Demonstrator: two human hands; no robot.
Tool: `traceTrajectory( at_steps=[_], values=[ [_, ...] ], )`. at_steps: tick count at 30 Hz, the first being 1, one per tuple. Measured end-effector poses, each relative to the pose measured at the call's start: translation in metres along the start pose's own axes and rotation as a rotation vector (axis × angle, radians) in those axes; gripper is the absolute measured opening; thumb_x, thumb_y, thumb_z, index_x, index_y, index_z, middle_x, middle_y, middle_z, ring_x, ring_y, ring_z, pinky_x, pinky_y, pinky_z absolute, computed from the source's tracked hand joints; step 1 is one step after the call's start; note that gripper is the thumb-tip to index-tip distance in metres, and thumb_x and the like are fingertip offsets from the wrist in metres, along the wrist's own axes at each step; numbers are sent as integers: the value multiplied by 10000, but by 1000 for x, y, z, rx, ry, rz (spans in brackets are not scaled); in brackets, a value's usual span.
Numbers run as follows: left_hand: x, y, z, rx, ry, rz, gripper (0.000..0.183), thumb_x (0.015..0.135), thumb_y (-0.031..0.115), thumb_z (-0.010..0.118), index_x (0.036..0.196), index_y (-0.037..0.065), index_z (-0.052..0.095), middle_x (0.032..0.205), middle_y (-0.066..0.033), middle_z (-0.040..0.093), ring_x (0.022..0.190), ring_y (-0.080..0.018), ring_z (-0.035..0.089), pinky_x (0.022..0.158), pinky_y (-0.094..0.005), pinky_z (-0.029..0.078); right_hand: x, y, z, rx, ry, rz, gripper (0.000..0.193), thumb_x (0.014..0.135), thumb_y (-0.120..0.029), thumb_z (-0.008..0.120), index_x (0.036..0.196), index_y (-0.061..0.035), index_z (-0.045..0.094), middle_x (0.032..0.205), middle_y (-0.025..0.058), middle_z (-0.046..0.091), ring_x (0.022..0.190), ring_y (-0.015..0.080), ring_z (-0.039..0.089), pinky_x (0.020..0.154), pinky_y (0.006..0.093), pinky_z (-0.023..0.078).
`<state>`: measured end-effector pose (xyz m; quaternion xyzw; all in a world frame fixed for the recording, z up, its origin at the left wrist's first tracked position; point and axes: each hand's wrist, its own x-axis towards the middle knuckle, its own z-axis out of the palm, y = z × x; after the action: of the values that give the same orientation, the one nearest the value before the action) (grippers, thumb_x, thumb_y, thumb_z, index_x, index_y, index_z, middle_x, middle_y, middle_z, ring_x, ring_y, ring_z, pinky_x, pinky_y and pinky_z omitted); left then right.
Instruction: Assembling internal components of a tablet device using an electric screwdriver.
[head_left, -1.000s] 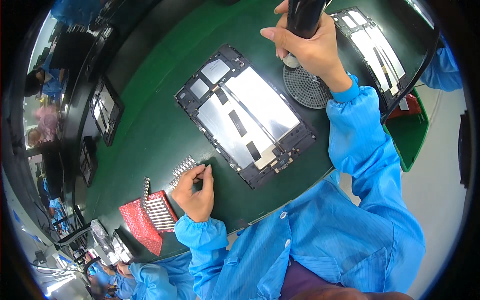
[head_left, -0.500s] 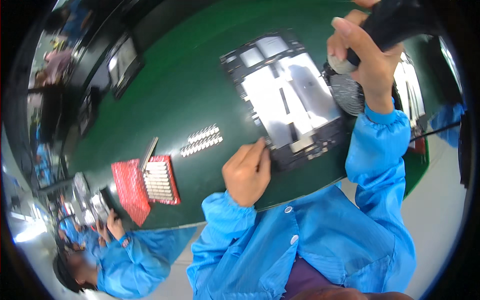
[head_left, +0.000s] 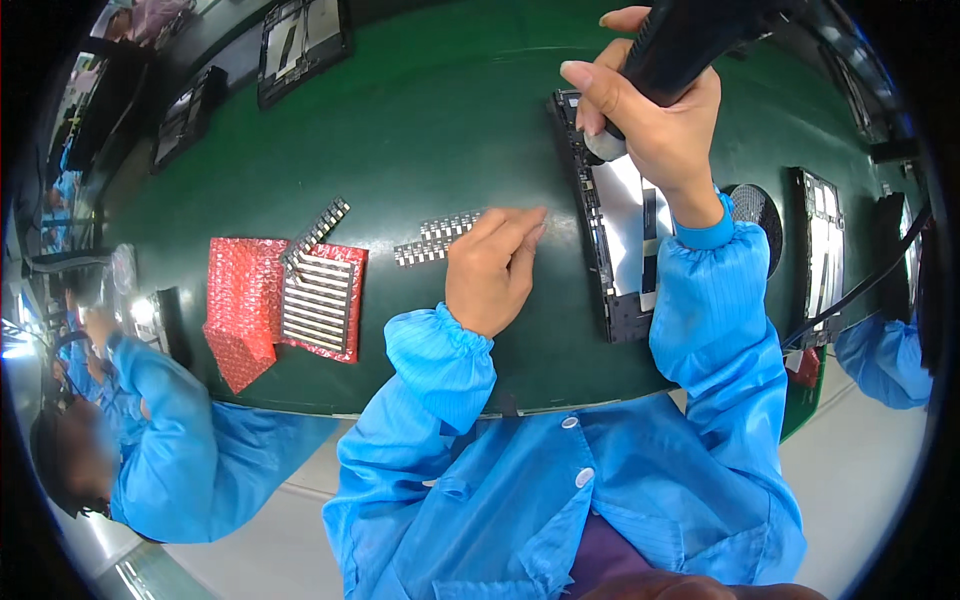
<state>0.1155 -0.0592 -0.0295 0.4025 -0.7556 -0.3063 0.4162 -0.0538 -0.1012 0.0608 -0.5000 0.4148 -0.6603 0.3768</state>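
Observation:
My right hand (head_left: 655, 115) is wrapped round a black hand-held tool (head_left: 690, 45) with a rounded grey end, whose exact kind I cannot make out. It is above an opened tablet-like device (head_left: 625, 315) with silver panels and a dark frame; my hand and sleeve hide much of its right side. My left hand (head_left: 490, 270) hovers left of the device, thumb and fingers drawn together; anything between them is too small to tell. Next to its knuckles lie strips of small black-and-white parts (head_left: 425, 250), partly covered by the hand.
Red bubble wrap (head_left: 240, 285) holds a stack of similar strips (head_left: 318, 305), with a loose strip (head_left: 318, 228) across it. A round ridged black disc (head_left: 757, 225) and another opened device (head_left: 822, 250) sit right on the green table (head_left: 450, 130). A cable (head_left: 865, 285) crosses there. A co-worker (head_left: 190, 440) sits left.
My view has turned, so the device appears farther right and more upright. My left hand has left the device's lower left edge and is beside the strips. My right hand, still gripping the tool, is over the device.

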Motion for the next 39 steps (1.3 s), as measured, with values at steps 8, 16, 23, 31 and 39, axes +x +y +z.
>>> traceTrajectory(
  at_steps=[8,16,23,31,39],
  values=[
    [2,2,-1,12,-33,-22,143,799,10,634,939,5,666,799,-119,644,602,-164,605,533,-245,465,3,3,0,-1,-1,0,343,753,27,692,997,36,451,575,59,572,439,96,527,395,212,385],
    [-5,7,3,-250,25,-291,116,825,-44,583,914,-11,650,866,-124,665,686,-148,647,613,-234,515,4,25,-7,-112,-108,-231,332,761,64,666,1038,28,486,617,59,576,500,122,554,478,238,447],
    [-4,6,-7,-101,49,-87,166,826,-83,533,908,-2,653,950,-138,660,742,-151,646,664,-248,522,-6,26,-1,-139,-132,-182,317,757,45,677,1014,34,492,600,47,574,488,98,544,469,223,440],
    [-1,7,1,-65,34,-55,191,764,-85,557,912,-4,645,961,-147,656,785,-235,663,654,-283,522,-9,17,1,-85,-62,-122,260,771,-8,688,959,24,512,596,41,568,489,95,537,461,220,422],
    [-12,36,21,166,-56,464,232,721,7,664,951,-12,637,1031,-156,639,982,-286,617,856,-398,484,0,-17,-7,67,53,-57,340,727,27,724,983,12,502,587,28,566,479,81,534,438,210,411]
  ],
)
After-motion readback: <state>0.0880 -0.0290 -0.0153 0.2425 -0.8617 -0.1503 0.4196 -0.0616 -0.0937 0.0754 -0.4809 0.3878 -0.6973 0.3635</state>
